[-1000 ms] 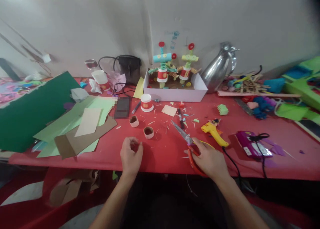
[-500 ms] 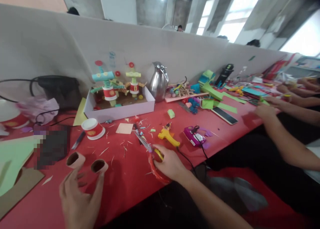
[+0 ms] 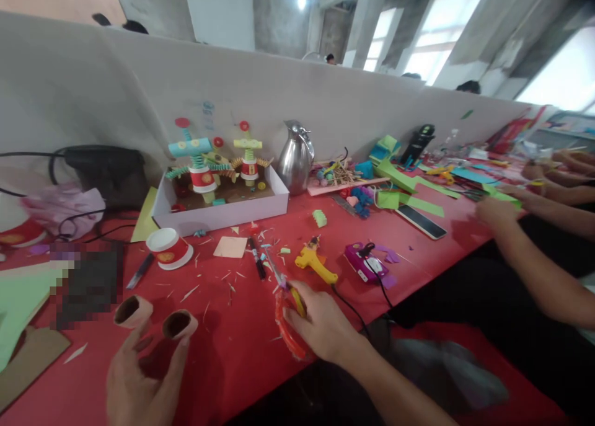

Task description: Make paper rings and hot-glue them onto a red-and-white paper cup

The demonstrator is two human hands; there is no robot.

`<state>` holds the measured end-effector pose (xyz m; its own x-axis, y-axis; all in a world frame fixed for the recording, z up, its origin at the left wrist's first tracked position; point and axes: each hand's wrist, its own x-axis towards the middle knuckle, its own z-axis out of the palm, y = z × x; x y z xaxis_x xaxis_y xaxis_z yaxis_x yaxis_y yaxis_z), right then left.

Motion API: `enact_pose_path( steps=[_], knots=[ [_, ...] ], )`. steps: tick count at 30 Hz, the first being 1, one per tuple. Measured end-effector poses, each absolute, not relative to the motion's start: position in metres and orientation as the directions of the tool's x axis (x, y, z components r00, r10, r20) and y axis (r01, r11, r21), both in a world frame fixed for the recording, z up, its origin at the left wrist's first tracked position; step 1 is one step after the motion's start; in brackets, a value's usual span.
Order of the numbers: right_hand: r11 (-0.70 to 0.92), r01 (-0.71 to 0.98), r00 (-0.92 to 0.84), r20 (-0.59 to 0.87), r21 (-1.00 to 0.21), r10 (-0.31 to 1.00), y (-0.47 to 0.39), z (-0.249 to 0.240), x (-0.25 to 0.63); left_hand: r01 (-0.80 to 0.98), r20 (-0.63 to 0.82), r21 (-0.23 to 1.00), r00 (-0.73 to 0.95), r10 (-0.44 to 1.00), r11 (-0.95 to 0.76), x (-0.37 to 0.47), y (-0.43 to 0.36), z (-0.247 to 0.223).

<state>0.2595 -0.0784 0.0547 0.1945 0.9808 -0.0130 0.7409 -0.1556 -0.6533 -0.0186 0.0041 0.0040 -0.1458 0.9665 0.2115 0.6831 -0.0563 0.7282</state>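
Note:
Two short cardboard tubes [image 3: 134, 313] stand side by side on the red table at lower left, their hollow ends facing up. Just in front of them is my left hand [image 3: 142, 376], thumb and fingers spread apart; the fingertips meet or nearly meet the tubes without wrapping round them. My right hand [image 3: 320, 320] grips a pair of scissors [image 3: 282, 283] by the handles, one red and one yellow. The blades point away from me over the table. Beside them lies a black marker [image 3: 257, 258], and a yellow glue gun [image 3: 316, 263] rests to the right.
A paper cup [image 3: 170, 248] and a utility knife [image 3: 140, 271] lie beyond the tubes. Behind stand a white box [image 3: 223, 213] with cup figures and a steel jug [image 3: 295, 159]. A purple device [image 3: 365, 263] and a phone [image 3: 422, 221] lie right, near another person's arm [image 3: 530, 258].
The scissors have swung slightly, with the blades now closer together and clear of the marker. The view has shifted slightly. My left hand stays by the tubes.

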Motion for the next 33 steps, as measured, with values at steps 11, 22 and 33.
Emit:
enact_pose_path(
  steps=[11,22,33],
  knots=[
    [-0.213,0.750,0.247,-0.034,-0.627,0.968,-0.069,0.045,0.242,0.624,0.234,0.777,-0.158,0.959,-0.086,-0.017,-0.003,-0.002],
    [-0.221,0.276,0.418,-0.091,-0.935,0.904,-0.013,0.094,0.297,0.578,0.184,0.815,-0.171,0.968,-0.052,-0.021,-0.003,-0.008],
    [-0.546,0.648,0.487,-0.261,-0.531,0.833,0.111,0.104,0.358,0.562,0.148,0.827,-0.180,0.972,-0.021,-0.019,0.002,-0.007]
  ],
)
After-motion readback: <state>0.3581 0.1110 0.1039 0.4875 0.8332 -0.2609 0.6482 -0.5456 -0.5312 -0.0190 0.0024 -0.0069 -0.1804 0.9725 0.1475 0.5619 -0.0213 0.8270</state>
